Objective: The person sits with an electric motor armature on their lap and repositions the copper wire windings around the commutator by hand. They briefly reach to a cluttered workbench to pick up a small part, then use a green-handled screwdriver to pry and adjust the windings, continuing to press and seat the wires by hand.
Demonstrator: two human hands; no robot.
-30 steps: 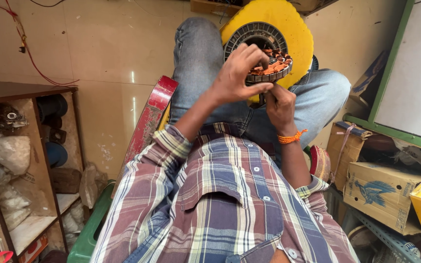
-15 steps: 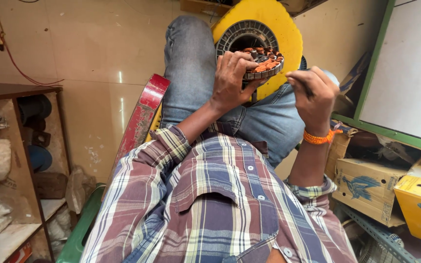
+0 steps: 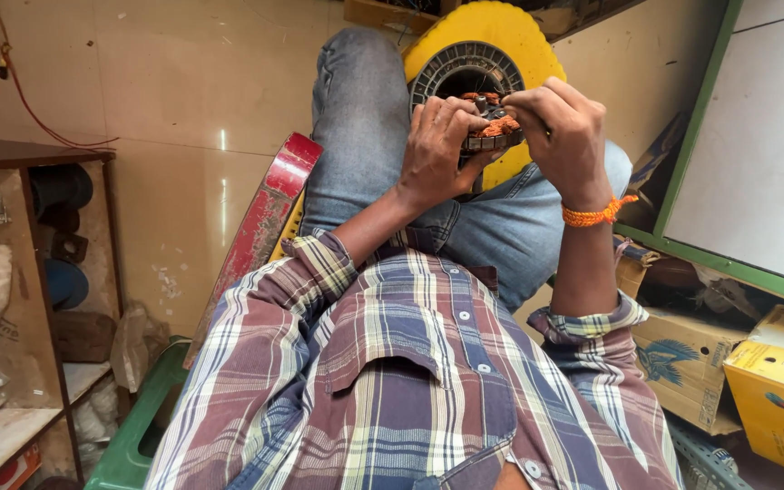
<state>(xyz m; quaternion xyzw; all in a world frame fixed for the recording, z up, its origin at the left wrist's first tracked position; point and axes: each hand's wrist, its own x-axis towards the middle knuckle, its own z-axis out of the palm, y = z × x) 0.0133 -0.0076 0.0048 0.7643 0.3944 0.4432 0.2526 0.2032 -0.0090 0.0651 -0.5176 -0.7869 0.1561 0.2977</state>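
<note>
2 hands, left hand (image 3: 437, 150) and right hand (image 3: 560, 136), fingers pinching a copper-wound stator (image 3: 494, 132).

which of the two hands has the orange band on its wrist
The right hand, the one nearer the green-framed white board. An orange beaded band circles its wrist; the left hand has a bare wrist.

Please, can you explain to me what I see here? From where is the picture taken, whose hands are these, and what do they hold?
The camera sits on a person's head and looks down along their checked shirt and jeans. Both hands are that person's own. The left hand and the right hand, which wears an orange wrist thread, together grip a small ring-shaped motor part wound with copper wire. Behind it, on the lap, stands a yellow disc with a round metal core. Wooden shelves stand at the left, cardboard boxes at the right.
</note>
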